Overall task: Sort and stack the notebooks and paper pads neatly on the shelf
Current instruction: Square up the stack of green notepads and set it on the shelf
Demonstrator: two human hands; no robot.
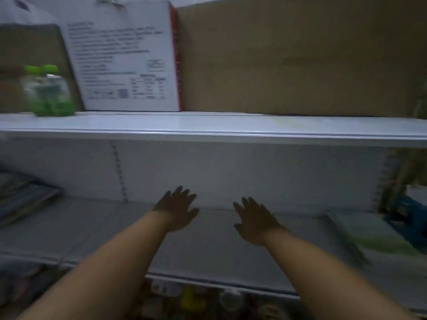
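A brown cardboard box (pixel 300 56) stood high above both hands. The white shelf (pixel 208 250) stretched beneath them. A blurred stack of notebooks (pixel 23 199) lay well left of the left hand (pixel 178 210), and a green-printed paper pad (pixel 369 236) lay right of the right hand (pixel 254 220). Both hands reached forward with fingers spread and straight, holding nothing.

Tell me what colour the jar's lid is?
Bright green; the lid shows best in the head view, though blurred.
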